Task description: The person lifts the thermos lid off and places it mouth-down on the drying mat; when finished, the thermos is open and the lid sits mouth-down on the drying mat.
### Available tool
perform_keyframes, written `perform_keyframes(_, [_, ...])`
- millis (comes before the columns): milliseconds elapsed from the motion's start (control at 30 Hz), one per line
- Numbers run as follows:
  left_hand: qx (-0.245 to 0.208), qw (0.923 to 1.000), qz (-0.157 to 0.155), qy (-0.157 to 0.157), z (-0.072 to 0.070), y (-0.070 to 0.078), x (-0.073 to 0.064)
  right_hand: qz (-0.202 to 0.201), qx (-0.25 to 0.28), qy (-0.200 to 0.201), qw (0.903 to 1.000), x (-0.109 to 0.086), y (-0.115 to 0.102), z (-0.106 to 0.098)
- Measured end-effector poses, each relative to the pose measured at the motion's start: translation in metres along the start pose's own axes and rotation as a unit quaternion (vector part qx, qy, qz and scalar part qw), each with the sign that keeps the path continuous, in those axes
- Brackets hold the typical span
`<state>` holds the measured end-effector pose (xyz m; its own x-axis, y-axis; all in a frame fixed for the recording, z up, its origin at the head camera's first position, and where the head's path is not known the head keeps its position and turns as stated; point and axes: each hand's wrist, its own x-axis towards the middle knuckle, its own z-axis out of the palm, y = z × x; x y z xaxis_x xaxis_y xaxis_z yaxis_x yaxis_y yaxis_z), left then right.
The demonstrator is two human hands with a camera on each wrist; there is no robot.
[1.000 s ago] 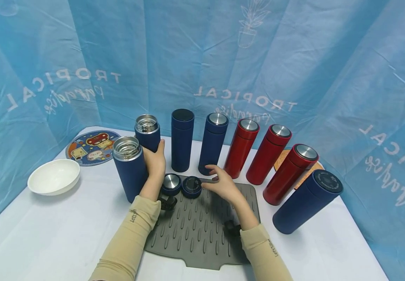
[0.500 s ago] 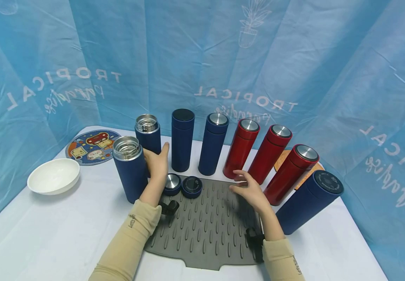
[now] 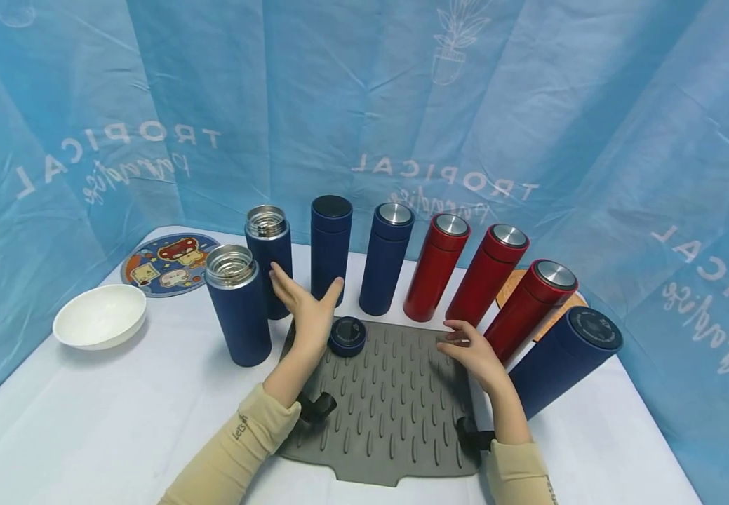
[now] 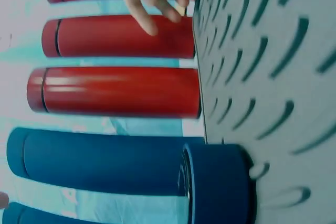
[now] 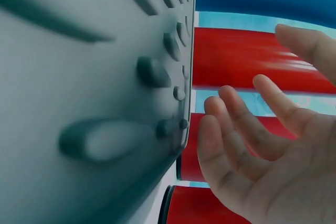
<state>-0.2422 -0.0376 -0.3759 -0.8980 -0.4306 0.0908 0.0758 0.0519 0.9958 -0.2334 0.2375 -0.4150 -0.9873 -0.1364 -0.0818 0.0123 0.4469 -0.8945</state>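
My left hand (image 3: 306,312) is raised over the mat's back left corner, fingers spread, holding nothing. Beside its fingertips stands a lidless blue thermos (image 3: 269,256). A second lidless blue thermos (image 3: 238,315) is nearer, to the left. A dark blue thermos lid (image 3: 347,337) lies on the grey ribbed mat (image 3: 389,414) by the left thumb. The silver-topped lid is hidden behind the hand. My right hand (image 3: 476,356) hovers over the mat's right side with loosely bent fingers and nothing in them. Red thermoses (image 5: 252,59) rise behind it in the right wrist view.
Two capped blue thermoses (image 3: 386,259) stand behind the mat. Red thermoses (image 3: 436,266) and one more blue thermos (image 3: 569,361) curve round its right side. A white bowl (image 3: 100,315) and a round cartoon placemat (image 3: 171,263) are at left. A wooden board (image 3: 509,287) lies behind the red ones.
My left hand has left the lidless thermoses and moved right, its fingers spreading. My right hand has moved from beside the lids to the mat's right side. The thermoses stay in place.
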Motion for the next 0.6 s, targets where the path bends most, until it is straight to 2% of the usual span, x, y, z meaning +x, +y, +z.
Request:
perform_keyframes(100, [0.002,0.9992,0.002,-0.040,0.001,0.002,-0.005,0.006,-0.011,0.002,0.9999,-0.002,0.001,-0.002])
perform_keyframes(267, [0.017,0.9961,0.001,-0.087,0.000,0.001,0.000,0.030,-0.046,0.013,0.9984,-0.005,0.000,-0.006])
perform_keyframes(433, [0.038,0.9946,0.005,-0.096,-0.001,-0.004,0.008,0.037,-0.050,0.015,0.9979,-0.006,0.001,-0.007])
perform_keyframes(600, [0.058,0.9938,0.019,-0.093,-0.003,-0.006,0.019,0.029,-0.042,-0.003,0.9987,-0.004,0.004,-0.008])
